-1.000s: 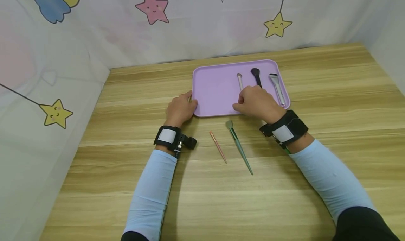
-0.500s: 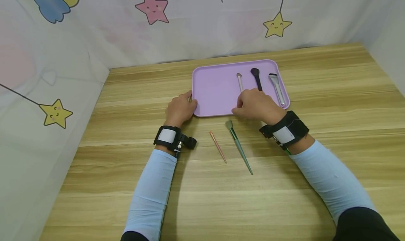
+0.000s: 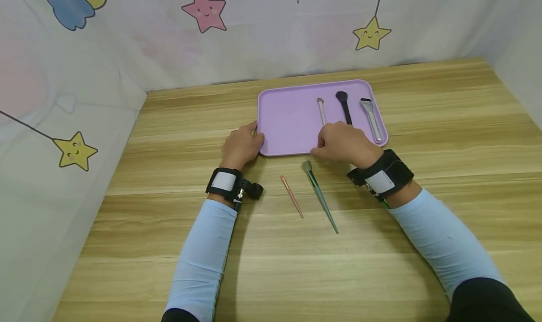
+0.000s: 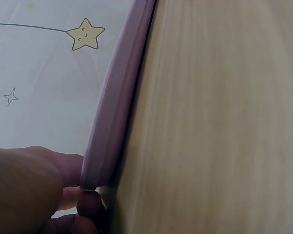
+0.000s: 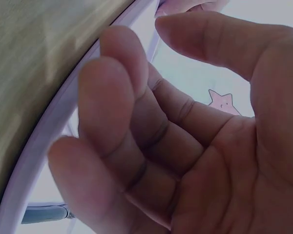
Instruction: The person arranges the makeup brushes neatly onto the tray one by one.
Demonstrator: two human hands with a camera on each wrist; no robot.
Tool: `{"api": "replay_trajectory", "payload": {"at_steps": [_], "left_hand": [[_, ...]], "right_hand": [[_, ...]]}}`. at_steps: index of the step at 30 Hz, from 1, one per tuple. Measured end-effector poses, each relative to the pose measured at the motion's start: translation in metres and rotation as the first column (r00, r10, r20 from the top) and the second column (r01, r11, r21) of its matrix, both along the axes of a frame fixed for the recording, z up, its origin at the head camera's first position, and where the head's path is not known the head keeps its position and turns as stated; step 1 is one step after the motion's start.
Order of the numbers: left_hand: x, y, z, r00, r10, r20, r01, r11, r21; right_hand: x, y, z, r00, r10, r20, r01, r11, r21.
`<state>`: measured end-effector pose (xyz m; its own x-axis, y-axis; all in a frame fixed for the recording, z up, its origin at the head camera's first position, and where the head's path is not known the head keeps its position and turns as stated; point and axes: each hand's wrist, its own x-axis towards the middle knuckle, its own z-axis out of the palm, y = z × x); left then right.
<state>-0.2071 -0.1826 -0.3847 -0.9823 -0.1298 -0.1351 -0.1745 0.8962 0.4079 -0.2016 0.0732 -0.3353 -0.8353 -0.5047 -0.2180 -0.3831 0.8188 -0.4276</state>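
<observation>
Currently, the left hand [image 3: 240, 145] pinches the tray [image 3: 285, 120] at its near-left corner. The right hand [image 3: 345, 143], loosely curved, empty, hovers over the near edge.

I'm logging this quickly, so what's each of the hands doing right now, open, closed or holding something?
Left hand: closed, gripping the purple tray by its left edge.
Right hand: open, holding nothing.

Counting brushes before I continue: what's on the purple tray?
A small pale brush, a black brush and a silver brush. In the head view, the right hand covers the first two's lower ends and anything beneath.
</observation>
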Motion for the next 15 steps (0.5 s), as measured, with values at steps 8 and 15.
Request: {"api": "replay_trajectory", "payload": {"at_steps": [8,15], "left_hand": [[0.0006,0.0001,-0.0002,1.0,0.003,0.0,-0.003,1.0,0.0],[0.0008,-0.0006,-0.0001,1.0,0.002,0.001,-0.002,1.0,0.001]], "right_hand": [[0.0034,-0.0007,0.0002,0.999,0.032,0.044,-0.032,0.999,-0.002],[0.0037,-0.0021,-0.0005,0.997,0.051,0.061,-0.052,0.999,0.007]]}}
